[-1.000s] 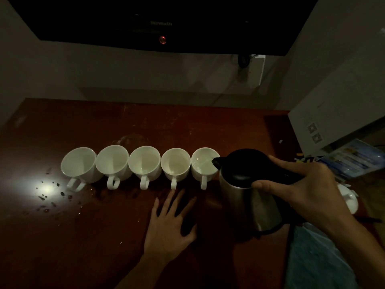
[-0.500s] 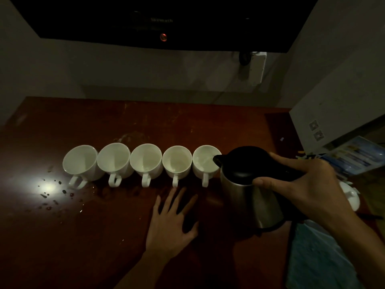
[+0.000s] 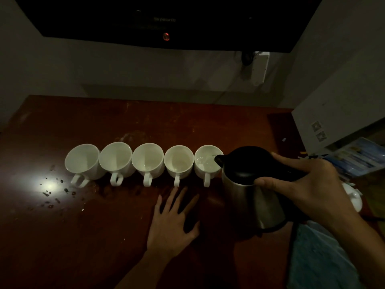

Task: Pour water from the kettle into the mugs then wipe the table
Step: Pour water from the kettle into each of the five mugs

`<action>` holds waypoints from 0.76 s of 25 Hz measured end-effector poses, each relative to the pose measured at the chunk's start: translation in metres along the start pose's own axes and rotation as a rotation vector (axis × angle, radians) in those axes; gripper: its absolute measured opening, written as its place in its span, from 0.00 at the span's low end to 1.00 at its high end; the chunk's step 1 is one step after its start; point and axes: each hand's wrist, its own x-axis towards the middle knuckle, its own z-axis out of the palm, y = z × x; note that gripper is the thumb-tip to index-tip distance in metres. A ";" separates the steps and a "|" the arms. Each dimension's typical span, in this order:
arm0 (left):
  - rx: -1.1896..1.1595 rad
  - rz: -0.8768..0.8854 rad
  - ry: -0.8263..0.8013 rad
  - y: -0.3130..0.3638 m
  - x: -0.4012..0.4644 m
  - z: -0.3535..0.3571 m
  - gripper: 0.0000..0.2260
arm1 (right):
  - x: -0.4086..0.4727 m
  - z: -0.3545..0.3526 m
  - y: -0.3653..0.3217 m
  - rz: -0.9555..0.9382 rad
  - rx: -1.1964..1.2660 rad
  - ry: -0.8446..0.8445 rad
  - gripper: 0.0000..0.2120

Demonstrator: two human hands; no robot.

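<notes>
— Five mugs (image 3: 145, 163)?
— Yes, in a row just beyond my left fingers (image 3: 177, 197), spread flat on the counter (image 3: 83, 236).
— And the kettle (image 3: 250, 184)?
— My right fingers (image 3: 268, 181) grip its handle, spout tilted over the nearest mug (image 3: 207, 161).

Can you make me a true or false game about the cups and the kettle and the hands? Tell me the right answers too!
1. Five white mugs stand in a row on the table. True.
2. The kettle has its spout over the leftmost mug. False: its spout is over the rightmost mug.
3. The left hand is holding a mug. False: it lies flat on the table with its fingers spread, in front of the mugs.
4. The right hand grips the kettle by its black handle. True.
5. All the mug handles point toward the wall. False: they point toward the person.
6. Drops of water lie on the table near the leftmost mug. True.
</notes>
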 end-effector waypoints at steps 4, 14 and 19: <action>-0.013 -0.001 0.005 0.000 0.000 -0.001 0.33 | -0.002 -0.001 0.000 0.010 -0.002 -0.003 0.48; 0.001 0.007 0.004 0.000 -0.001 0.000 0.32 | 0.002 0.001 -0.002 0.017 -0.014 -0.024 0.45; 0.006 0.003 0.001 -0.001 0.000 0.002 0.33 | 0.003 0.001 -0.002 0.035 -0.018 -0.025 0.45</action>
